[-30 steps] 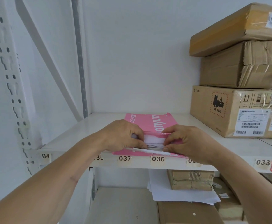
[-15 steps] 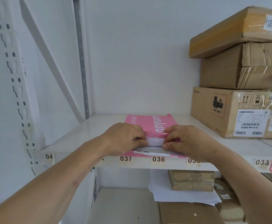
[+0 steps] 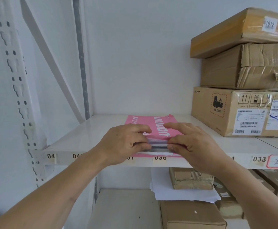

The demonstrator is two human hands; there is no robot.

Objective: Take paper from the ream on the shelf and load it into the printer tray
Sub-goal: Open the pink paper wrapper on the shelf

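A ream of paper in a pink wrapper (image 3: 153, 123) lies flat on the white shelf (image 3: 79, 138), its open end facing me at the shelf's front edge. White sheets (image 3: 157, 142) show in the torn opening. My left hand (image 3: 125, 142) pinches the wrapper and sheets at the left of the opening, thumb below and fingers on top. My right hand (image 3: 192, 142) grips the right of the opening the same way, its fingers spread over the pink wrapper. No printer is in view.
Three stacked cardboard boxes (image 3: 244, 80) fill the shelf's right side. Number labels such as 036 (image 3: 160, 158) run along the shelf front. Below lie loose white sheets (image 3: 181, 192) and more cardboard boxes (image 3: 192, 179). A perforated upright (image 3: 17, 90) stands at left.
Both hands stay at the ream's open end. The right hand's fingers have spread further over the wrapper top, and the gap at the opening has widened slightly.
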